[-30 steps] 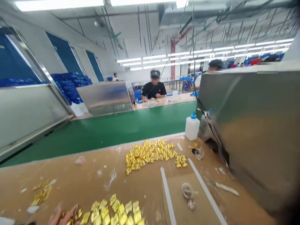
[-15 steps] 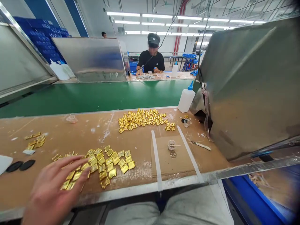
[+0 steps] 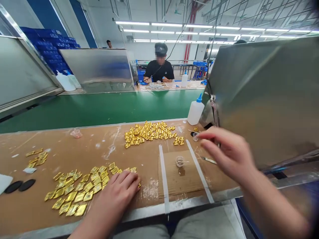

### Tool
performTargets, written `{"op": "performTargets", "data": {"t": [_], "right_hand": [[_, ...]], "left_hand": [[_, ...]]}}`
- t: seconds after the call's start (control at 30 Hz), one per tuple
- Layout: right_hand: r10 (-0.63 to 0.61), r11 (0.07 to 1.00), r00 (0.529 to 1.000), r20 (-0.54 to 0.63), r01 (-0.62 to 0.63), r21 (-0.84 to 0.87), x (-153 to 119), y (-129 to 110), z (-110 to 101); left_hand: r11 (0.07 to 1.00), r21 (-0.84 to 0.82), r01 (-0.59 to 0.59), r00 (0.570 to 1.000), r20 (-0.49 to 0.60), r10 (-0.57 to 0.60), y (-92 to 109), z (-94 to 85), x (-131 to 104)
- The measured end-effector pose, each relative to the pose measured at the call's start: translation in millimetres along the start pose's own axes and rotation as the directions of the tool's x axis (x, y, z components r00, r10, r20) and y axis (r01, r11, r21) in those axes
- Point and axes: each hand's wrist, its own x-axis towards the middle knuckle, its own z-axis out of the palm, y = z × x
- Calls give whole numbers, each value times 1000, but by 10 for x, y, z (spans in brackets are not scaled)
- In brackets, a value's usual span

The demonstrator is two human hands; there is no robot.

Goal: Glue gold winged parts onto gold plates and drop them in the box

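My left hand (image 3: 122,191) rests on the table at the right end of a spread of flat gold square pieces (image 3: 79,196). Its fingers are close together and curled down over several pieces; gold shows beside the fingertips, which are partly hidden. My right hand (image 3: 229,154) hovers over the right side, thumb and index finger apart with nothing visible between them. Below and beyond its fingertips are a small clear cup (image 3: 195,136) and a white-handled pointed tool (image 3: 208,160), partly covered. On a taped cardboard sheet (image 3: 171,184) stands another small clear cup (image 3: 179,161) with a thin stick across it.
A heap of gold pieces (image 3: 147,132) lies at the back, near a white bottle with a blue tip (image 3: 195,112). Black oval discs (image 3: 27,185) lie at far left. A metal panel (image 3: 264,103) bounds the right. Across the green belt (image 3: 112,104) sits a co-worker (image 3: 159,68).
My left hand has moved right across the gold pieces, from spread to curled fingers, uncovering those on the left. My right hand has come into view from the right.
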Motion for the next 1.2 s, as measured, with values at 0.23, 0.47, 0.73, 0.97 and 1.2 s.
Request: {"op": "performTargets", "data": {"t": [0.23, 0.47, 0.73, 0.97, 1.2], "right_hand": [[338, 938, 846, 413, -266, -225, -487, 305, 520], [229, 960, 856, 464, -120, -252, -522, 270, 679], [48, 924, 823, 566, 179, -339, -181, 327, 712], [226, 973, 754, 617, -210, -99, -74, 432, 706], [646, 539, 690, 327, -715, 445, -215, 723, 1029]], "left_hand": [[970, 129, -208, 973, -75, 218, -137, -15, 79], [477, -828, 294, 903, 77, -423, 7, 2, 910], [-319, -937, 145, 824, 293, -485, 346, 342, 1901], [-280, -931, 235, 830, 342, -440, 290, 386, 1796], [-147, -906, 396, 823, 422, -380, 358, 466, 1808]]}}
